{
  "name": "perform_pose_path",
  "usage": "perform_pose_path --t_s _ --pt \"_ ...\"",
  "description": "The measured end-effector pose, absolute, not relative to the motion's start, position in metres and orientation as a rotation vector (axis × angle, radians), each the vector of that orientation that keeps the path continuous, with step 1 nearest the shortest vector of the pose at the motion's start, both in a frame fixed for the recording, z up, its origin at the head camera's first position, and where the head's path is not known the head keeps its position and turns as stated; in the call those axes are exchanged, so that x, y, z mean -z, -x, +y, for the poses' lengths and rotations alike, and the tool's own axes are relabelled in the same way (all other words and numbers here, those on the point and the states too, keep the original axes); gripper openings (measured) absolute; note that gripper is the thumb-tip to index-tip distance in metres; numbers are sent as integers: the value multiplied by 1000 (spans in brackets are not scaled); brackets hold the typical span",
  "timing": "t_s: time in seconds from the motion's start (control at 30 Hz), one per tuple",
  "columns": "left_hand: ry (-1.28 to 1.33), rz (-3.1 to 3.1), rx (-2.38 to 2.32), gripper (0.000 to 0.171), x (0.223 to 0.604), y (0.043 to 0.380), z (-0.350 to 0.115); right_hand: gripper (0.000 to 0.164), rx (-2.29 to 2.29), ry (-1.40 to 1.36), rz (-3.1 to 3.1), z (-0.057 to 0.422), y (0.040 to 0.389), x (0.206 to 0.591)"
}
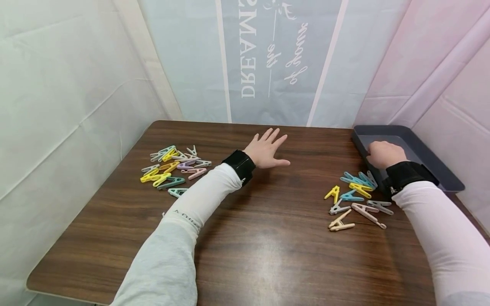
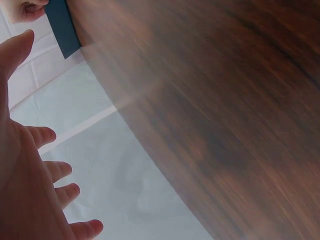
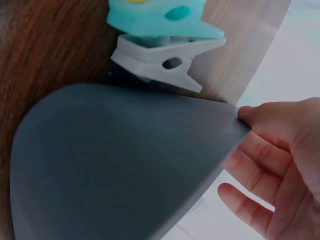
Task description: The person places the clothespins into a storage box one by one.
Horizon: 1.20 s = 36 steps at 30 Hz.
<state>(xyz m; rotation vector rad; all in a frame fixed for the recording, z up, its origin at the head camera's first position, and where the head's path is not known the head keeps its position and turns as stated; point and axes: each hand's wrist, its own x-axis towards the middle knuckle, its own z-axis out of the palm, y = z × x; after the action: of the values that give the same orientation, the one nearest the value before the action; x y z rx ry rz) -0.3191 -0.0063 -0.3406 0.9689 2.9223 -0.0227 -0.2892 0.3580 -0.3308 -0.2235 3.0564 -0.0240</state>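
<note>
My right hand [image 1: 386, 155] has a pinch hold on the edge of the dark gray tray [image 1: 402, 138]. My thumb [image 3: 265, 117] is on one side of the edge and my fingers are on the other. The tray is at the far right of the brown table [image 1: 268, 221].

My left hand [image 1: 267, 151] is near the far edge, about the middle. Its fingers are spread wide apart. I can't tell if it touches the table.

Close to the tray is a small bunch of clips. I see blue clips [image 1: 352, 196], a yellow clip [image 1: 360, 190], a tan clip [image 1: 342, 227] and some others. A gray clip [image 3: 150, 57] is just beside the tray wall.

A bigger pile of clips [image 1: 161, 179] lies on the left side, past my left arm. It has yellow, green, pink and purple ones. I wear a black band [image 1: 241, 165] on each wrist. A pale blue sheet [image 1: 203, 63] with white letters hangs behind the table.
</note>
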Motion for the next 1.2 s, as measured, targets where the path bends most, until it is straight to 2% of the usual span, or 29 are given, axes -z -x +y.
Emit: perform_pose_path --t_s 0.4,0.9,1.2 --pt "-1039 2903 -4 89 333 324 26 18 -16 408 3055 341 288 329" --pt "-1040 2856 109 89 343 330 55 10 -95 558 3047 324 280 330" --pt "-1097 2834 268 83 348 329 71 6 -116 657 3029 309 276 329"
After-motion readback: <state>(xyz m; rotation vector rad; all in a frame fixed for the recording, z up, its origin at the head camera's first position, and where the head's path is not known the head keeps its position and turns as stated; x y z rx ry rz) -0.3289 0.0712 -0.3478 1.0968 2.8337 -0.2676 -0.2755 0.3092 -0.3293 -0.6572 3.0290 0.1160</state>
